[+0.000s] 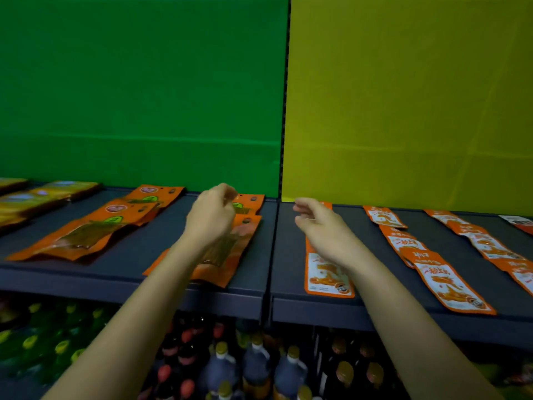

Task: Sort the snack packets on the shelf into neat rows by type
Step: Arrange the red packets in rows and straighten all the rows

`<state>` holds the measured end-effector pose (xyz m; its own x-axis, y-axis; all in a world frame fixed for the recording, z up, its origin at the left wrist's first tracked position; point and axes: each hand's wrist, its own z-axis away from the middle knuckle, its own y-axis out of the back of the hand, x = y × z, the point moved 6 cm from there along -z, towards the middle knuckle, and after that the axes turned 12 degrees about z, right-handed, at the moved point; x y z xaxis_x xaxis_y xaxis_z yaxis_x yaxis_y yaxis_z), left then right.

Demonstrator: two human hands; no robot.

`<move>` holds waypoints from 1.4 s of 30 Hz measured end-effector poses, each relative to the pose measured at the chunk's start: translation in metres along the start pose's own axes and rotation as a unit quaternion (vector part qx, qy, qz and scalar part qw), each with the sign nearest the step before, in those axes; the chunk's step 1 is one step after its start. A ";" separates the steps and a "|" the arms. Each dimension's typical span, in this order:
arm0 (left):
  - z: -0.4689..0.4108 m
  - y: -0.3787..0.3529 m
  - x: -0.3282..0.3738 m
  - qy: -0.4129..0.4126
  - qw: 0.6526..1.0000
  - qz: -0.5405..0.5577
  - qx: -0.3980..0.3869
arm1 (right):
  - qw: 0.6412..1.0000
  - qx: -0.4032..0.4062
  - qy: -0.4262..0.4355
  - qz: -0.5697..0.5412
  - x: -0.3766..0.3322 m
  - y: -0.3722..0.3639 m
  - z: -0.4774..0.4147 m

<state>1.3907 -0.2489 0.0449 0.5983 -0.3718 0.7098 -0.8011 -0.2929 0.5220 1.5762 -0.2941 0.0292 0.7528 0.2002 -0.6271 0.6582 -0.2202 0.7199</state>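
At the far left of the dark shelf (pixel 161 235), in front of the green back panel (pixel 138 90), a few yellow packets (pixel 43 194) lie flat in the corner. Beside them runs a slanting, overlapping row of orange window packets (pixel 95 229). My left hand (pixel 212 217) hangs over a second row of the same kind (pixel 245 235), just left of the seam between the shelf boards. Its fingers are curled down towards the rearmost packet there. I cannot tell whether they pinch its edge or only hover, as the fingertips are blurred and partly hidden. Past the seam, in front of the yellow back panel (pixel 409 96), my right hand (pixel 320 226) floats with its fingers loosely bent and spread, holding nothing. It hangs above the first line of orange-and-white packets (pixel 328 280). Further right a middle line of those packets (pixel 452 287) runs front to back, then an outer line (pixel 487 243). A white packet (pixel 516 219) sits at the far edge. Under the shelf stand green bottles (pixel 31 342) on the left and dark bottles (pixel 256 368) in the middle.
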 end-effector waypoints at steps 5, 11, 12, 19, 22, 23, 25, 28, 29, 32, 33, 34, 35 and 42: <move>-0.009 0.028 -0.068 0.121 0.991 -0.013 -0.061 | 0.995 -0.077 -0.057 0.041 -0.024 -0.054 -0.016; -0.006 0.028 -0.115 0.131 0.983 0.024 -0.125 | 0.985 -0.102 -0.129 0.058 -0.036 -0.110 -0.026; -0.007 0.026 -0.117 0.123 0.983 0.036 -0.132 | 0.986 -0.082 -0.131 0.063 -0.037 -0.113 -0.027; -0.011 0.021 -0.124 0.076 0.985 0.001 -0.158 | 0.983 -0.030 -0.176 0.049 -0.034 -0.116 -0.024; -0.011 0.021 -0.122 0.053 0.986 -0.033 -0.153 | 0.981 -0.039 -0.180 0.054 -0.038 -0.116 -0.022; -0.011 0.021 -0.121 0.049 0.987 -0.039 -0.151 | 0.981 -0.041 -0.179 0.056 -0.038 -0.116 -0.021; -0.010 0.020 -0.119 0.038 0.987 -0.046 -0.148 | 0.982 -0.042 -0.179 0.050 -0.038 -0.117 -0.022; -0.008 0.021 -0.116 0.032 0.988 -0.052 -0.143 | 0.982 -0.038 -0.176 0.047 -0.037 -0.116 -0.024; -0.008 0.021 -0.116 0.032 0.988 -0.054 -0.143 | 0.982 -0.039 -0.178 0.046 -0.037 -0.117 -0.024; -0.006 0.022 -0.114 0.032 0.987 -0.050 -0.147 | 0.982 -0.039 -0.179 0.039 -0.038 -0.117 -0.024; -0.006 0.024 -0.114 0.027 0.988 -0.042 -0.146 | 0.983 -0.027 -0.171 0.055 -0.039 -0.115 -0.025; -0.006 0.028 -0.113 0.018 0.989 -0.036 -0.141 | 0.984 -0.004 -0.158 0.082 -0.042 -0.110 -0.025; -0.005 0.035 -0.112 0.005 0.990 -0.034 -0.135 | 0.984 0.028 -0.135 0.113 -0.049 -0.105 -0.024; -0.030 0.138 -0.134 -0.004 0.998 -0.017 -0.053 | 0.993 0.021 0.016 0.119 -0.141 -0.121 -0.023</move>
<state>1.1998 -0.2129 0.0360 0.6245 -0.3705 0.6876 -0.7774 -0.2097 0.5930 1.3908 -0.2740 0.0372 0.8870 0.1678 -0.4302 0.4617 -0.3037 0.8334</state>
